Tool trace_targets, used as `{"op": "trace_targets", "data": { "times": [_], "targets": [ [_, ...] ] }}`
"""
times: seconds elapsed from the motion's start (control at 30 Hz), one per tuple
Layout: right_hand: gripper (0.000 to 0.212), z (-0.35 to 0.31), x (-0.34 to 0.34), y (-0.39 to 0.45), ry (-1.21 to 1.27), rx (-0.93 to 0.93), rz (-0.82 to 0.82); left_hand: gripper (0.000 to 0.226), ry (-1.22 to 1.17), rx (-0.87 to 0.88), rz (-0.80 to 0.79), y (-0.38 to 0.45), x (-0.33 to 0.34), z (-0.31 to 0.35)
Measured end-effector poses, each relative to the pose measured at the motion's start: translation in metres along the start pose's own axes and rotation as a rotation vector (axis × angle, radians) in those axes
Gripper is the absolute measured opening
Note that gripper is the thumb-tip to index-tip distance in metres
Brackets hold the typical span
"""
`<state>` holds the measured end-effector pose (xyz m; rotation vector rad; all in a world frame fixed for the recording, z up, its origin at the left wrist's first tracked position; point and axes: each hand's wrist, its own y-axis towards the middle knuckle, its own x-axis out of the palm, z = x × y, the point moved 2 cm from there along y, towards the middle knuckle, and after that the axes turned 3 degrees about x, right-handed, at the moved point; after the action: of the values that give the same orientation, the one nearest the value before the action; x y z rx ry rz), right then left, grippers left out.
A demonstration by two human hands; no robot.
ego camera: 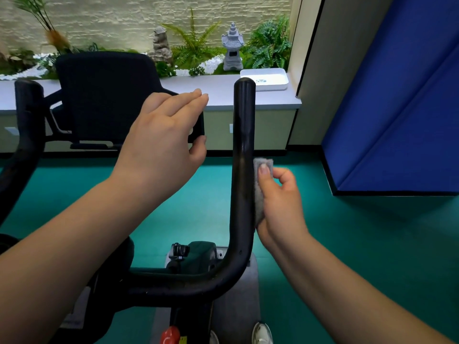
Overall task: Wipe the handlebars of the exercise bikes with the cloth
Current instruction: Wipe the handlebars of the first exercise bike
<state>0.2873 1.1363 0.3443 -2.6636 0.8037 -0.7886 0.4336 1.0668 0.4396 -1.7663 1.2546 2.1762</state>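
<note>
The bike's black handlebar [243,150] runs up the middle right and bends left at its base. My right hand [280,202] holds a small grey cloth [259,194] and presses it against the right side of that upright bar, thumb on the cloth. My left hand [164,137] hovers in front of the black console screen [104,95], fingers straight and thumb near the screen's right edge. The left handlebar [24,125] stands at the far left, untouched.
A grey windowsill [198,93] carries a white tray [264,79], with plants and a stone lantern [232,48] behind. A blue padded mat [397,108] leans at the right. Below lie the green floor, a red knob [170,335] and a shoe [262,332].
</note>
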Motion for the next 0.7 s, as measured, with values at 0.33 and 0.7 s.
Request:
{"op": "trace_targets", "data": {
  "times": [0.33, 0.7],
  "targets": [
    [0.011, -0.006, 0.0, 0.001, -0.057, -0.115, -0.016, 0.059, -0.016, 0.013, -0.01, -0.002, -0.001, -0.003],
    [0.017, -0.054, 0.018, -0.017, -1.144, -0.973, -0.393, 0.061, -0.05, 0.076, -0.029, -0.009, -0.004, -0.012]
  ]
}}
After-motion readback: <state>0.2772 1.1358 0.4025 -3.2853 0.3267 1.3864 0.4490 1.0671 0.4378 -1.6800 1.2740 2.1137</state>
